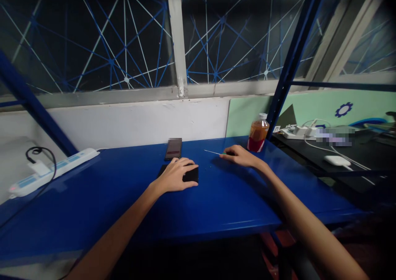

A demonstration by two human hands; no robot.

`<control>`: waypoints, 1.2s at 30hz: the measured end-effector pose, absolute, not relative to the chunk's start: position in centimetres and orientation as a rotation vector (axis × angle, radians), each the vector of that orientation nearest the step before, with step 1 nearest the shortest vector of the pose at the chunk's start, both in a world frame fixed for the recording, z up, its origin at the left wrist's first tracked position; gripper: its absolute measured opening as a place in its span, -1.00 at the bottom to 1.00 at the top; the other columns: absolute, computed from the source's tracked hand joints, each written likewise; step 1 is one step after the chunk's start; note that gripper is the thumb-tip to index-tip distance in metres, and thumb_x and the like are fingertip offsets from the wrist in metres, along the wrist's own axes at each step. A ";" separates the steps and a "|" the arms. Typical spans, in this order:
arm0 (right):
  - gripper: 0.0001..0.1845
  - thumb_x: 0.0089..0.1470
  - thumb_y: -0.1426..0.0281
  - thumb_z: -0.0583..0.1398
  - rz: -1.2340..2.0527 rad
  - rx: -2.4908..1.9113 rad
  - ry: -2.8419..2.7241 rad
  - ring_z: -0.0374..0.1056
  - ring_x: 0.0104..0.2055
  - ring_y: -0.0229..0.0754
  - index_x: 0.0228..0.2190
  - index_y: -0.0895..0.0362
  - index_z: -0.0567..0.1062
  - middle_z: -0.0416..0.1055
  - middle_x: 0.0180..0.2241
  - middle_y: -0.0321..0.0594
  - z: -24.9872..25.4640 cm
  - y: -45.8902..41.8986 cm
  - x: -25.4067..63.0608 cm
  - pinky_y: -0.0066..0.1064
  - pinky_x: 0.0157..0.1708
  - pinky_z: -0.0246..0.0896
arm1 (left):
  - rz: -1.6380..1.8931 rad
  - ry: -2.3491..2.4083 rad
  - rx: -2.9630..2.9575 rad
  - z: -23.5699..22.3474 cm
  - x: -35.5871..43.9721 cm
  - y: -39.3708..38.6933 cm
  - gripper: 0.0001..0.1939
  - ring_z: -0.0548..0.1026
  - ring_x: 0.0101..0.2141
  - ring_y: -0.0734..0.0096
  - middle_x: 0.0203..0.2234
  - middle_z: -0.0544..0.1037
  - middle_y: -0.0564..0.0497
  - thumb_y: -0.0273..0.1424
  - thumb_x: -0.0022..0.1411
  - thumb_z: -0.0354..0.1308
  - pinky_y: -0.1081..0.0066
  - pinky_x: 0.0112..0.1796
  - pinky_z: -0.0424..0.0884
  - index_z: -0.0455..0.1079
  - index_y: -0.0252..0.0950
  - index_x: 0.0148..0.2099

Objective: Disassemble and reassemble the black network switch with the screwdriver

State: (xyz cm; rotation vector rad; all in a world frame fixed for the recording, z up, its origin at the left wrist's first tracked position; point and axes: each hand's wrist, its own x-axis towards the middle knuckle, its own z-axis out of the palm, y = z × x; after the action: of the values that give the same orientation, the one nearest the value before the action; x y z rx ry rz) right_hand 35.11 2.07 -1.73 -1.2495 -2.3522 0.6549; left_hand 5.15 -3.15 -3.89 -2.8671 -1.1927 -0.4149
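Observation:
My left hand (176, 176) lies over a flat black rectangular object (191, 175) on the blue table, its fingers across the top and the thumb along the near edge. What kind of object it is I cannot tell, as the palm covers much of it. A thin screwdriver (213, 152) with a bit of green handle showing is gripped in my right hand (236, 155), its shaft pointing left, just above or on the tabletop. Between the hands lie a few tiny dark bits (210, 167), possibly screws. Behind my left hand rests a dark phone (173, 148).
At the back right of the blue table (216, 214) stands a bottle of orange-brown drink (258, 133). A white power strip (55, 170) with a black cable runs along the left. Beyond a blue post (284, 73), a black table (312, 156) carries cables and a white adapter (337, 160).

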 end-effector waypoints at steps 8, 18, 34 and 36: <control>-0.49 -0.01 -0.02 0.16 0.860 -1.176 -2.535 0.01 -0.64 -0.36 -0.66 0.15 0.36 0.23 -0.69 -0.36 -2.2 1.5 34.2 -0.43 -0.61 -0.14 | -0.457 -1.223 -2.828 -4.5 5.2 -2.8 -0.39 0.29 0.04 0.03 0.09 0.35 -0.09 0.04 0.25 -0.02 0.07 -0.02 0.22 0.16 -0.10 0.26; -0.60 -0.01 0.11 0.18 0.920 -1.143 -2.549 0.08 -0.64 -0.35 -0.62 0.17 0.45 0.29 -0.69 -0.33 -2.9 1.4 33.5 -0.44 -0.60 -0.08 | -0.441 -1.269 -2.773 -5.2 5.6 -2.6 -0.45 0.26 0.08 0.00 0.10 0.31 -0.17 -0.03 0.30 -0.05 0.01 0.01 0.19 0.22 -0.18 0.22; -0.55 -0.04 0.03 0.21 0.881 -1.161 -2.576 0.11 -0.62 -0.34 -0.62 0.17 0.45 0.33 -0.67 -0.30 -3.1 1.5 33.5 -0.44 -0.59 -0.07 | -0.456 -1.270 -2.771 -5.8 5.5 -2.4 -0.43 0.25 0.10 0.01 0.13 0.29 -0.15 -0.05 0.32 -0.06 -0.01 0.02 0.18 0.09 -0.13 0.29; -0.53 -0.03 0.01 0.20 0.914 -1.150 -2.572 0.13 -0.61 -0.33 -0.60 0.18 0.46 0.35 -0.64 -0.28 -3.0 1.4 33.6 -0.44 -0.58 -0.05 | -0.451 -1.267 -2.769 -5.7 5.5 -2.5 -0.43 0.25 0.09 0.02 0.13 0.30 -0.16 -0.05 0.32 -0.07 0.00 0.01 0.18 0.09 -0.13 0.29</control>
State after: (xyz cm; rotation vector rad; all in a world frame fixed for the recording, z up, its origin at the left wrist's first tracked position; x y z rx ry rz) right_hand 33.60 1.43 -2.97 -1.1504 -2.5717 0.9142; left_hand 5.54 -2.46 -5.72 -2.7687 -1.2667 -0.4512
